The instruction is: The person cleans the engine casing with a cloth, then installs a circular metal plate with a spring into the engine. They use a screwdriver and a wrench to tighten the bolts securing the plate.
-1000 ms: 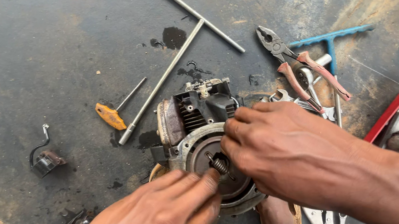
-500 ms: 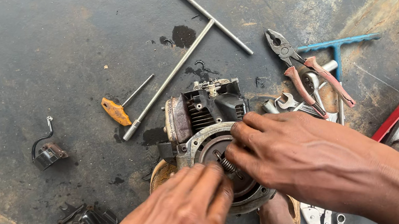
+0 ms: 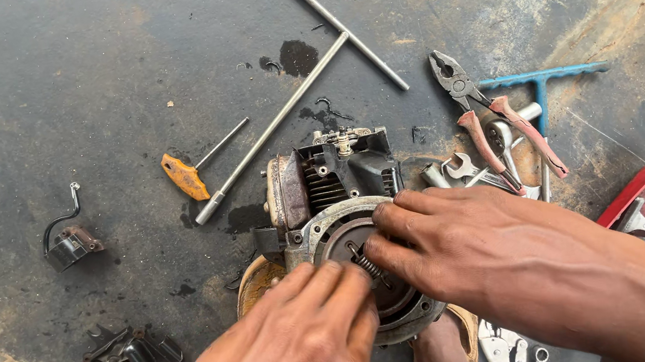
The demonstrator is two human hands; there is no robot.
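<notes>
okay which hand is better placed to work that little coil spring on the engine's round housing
Right, probably. The right hand has fingertips pinching beside the spring, while the left hand lies flatter over the housing rim.

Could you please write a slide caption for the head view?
Both hands, left hand and right hand, work a small coil spring on a greasy small engine.

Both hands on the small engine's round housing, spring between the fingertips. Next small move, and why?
Probably seat the coil spring end into the round housing: the right hand pinches it over the recess while the left hand braces the small engine. Whether it is hooked yet cannot be seen.
</notes>
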